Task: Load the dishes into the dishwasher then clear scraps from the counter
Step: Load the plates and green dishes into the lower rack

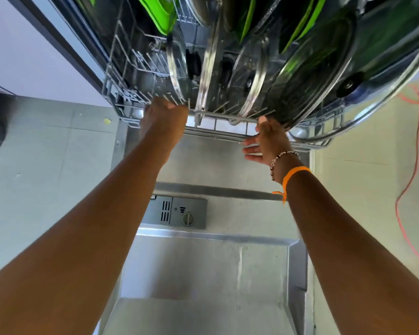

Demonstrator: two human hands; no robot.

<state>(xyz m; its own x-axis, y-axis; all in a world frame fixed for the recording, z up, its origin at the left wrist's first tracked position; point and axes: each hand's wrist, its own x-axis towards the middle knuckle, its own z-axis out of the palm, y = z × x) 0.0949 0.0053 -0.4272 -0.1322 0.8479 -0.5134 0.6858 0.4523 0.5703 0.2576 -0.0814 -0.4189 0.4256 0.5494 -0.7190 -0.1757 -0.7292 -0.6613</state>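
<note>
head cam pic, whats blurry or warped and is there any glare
Head view: the glass lids and green plates in the rack are smeared with motion blur; the wide lens bows the rack and stretches both forearms toward the bottom corners; the left hand and right hand are soft; soft glare streaks the open dishwasher door, while its detergent dispenser stays fairly sharp.

Lit brightly and evenly by soft daylight; faint shadows only. Smeared by motion blur across the glass lids in the grey wire rack (pixel 223 131) at twelve o'clock. Bowed strongly by wide-angle distortion toward edges.
</note>
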